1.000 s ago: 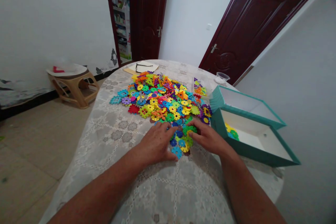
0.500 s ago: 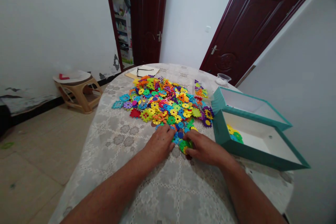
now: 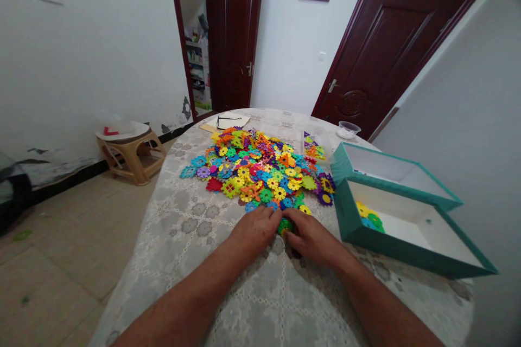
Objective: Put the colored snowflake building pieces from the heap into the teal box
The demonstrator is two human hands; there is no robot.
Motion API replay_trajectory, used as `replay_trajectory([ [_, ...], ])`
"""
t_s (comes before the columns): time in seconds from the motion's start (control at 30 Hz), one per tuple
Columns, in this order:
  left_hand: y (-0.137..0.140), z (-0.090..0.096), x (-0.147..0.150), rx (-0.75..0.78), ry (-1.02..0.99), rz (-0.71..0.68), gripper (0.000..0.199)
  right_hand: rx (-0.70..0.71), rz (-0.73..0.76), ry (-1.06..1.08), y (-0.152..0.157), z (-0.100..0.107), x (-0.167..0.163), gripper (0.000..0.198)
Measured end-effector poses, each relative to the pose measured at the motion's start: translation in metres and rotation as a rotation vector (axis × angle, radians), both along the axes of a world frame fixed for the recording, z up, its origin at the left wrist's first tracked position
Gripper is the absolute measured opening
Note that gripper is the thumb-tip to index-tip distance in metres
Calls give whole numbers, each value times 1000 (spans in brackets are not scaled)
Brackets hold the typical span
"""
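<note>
A heap of colourful plastic snowflake discs [image 3: 264, 173] is spread over the middle of the table. At its near edge my left hand [image 3: 260, 225] and my right hand [image 3: 311, 230] come together, fingertips almost meeting. Between them shows a small cluster of green and yellow snowflake discs [image 3: 286, 226]; the fingers of my right hand curl around its right side. My left hand's fingers are bent and pressed together, and what lies under them is hidden. Blue discs [image 3: 287, 203] lie just beyond the fingertips.
Right of the heap lies an open teal box [image 3: 407, 252] holding a few discs, with a second teal box part [image 3: 401, 165] behind. A clear tray [image 3: 321, 143], a plastic bowl [image 3: 349, 127] and glasses [image 3: 228, 119] on paper sit farther back. A stool [image 3: 134, 157] stands left.
My hands have drawn closer together, closing around the discs that lay between them. The view has tilted up slightly, so everything sits lower.
</note>
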State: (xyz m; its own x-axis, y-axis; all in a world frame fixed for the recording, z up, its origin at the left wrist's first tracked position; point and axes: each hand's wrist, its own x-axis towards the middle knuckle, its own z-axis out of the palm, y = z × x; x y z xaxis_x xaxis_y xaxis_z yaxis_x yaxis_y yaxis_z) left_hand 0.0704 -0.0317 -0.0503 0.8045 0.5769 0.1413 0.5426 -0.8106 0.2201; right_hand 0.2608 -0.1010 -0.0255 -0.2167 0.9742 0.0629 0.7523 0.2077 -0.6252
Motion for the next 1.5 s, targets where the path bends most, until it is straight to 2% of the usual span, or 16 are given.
replay_trajectory([
  [0.17, 4, 1, -1, -94, -104, 74, 36, 68, -46, -9, 4, -9, -4, 44],
  [0.37, 7, 4, -5, -264, -218, 148, 50, 187, -20, -190, 9, -23, -10, 17],
  [0.5, 7, 5, -6, -312, -277, 131, 47, 221, -39, -213, 14, -27, -12, 17],
  [0.73, 1, 8, -9, -394, -403, 100, 52, 285, -5, -63, 14, -23, -9, 27],
  [0.97, 2, 15, -11, -561, -562, 193, 52, 373, -18, 17, 9, -24, -10, 43],
  [1.1, -4, 19, -10, -545, -548, 165, 53, 424, 24, 10, 9, -25, -13, 44],
  [1.33, -7, 30, -12, -631, -573, 85, 53, 430, -29, 13, 3, -5, -13, 17],
  [1.4, -2, 33, -17, -592, -610, 100, 48, 488, -111, -25, 0, 5, -4, 14],
  [1.5, 10, 37, -29, -467, -628, 237, 39, 655, -339, -107, -4, 24, 20, 13],
])
